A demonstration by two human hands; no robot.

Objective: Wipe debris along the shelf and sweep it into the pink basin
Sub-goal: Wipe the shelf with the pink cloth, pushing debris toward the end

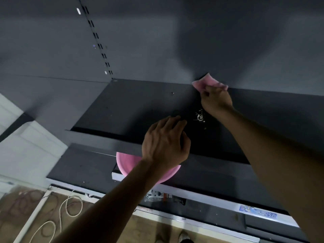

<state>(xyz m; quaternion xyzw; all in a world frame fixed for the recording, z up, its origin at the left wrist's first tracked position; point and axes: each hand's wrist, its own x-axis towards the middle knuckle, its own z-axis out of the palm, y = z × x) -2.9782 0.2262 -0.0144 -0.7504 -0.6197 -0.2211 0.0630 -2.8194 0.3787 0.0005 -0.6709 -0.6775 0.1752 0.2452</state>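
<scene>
Between both hands, debris (199, 116) lies on the dark shelf (133, 106).

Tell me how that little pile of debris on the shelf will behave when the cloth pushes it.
The debris looks like thin pale scraps, so probably very light. It lies loose on the dark shelf, likely to slide and scatter.

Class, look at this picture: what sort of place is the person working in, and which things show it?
Probably a shop being fitted out or cleaned: a dark metal display shelf on a slotted upright rail, a price-label strip along the lower shelf edge, and loose cables on the floor.
</scene>
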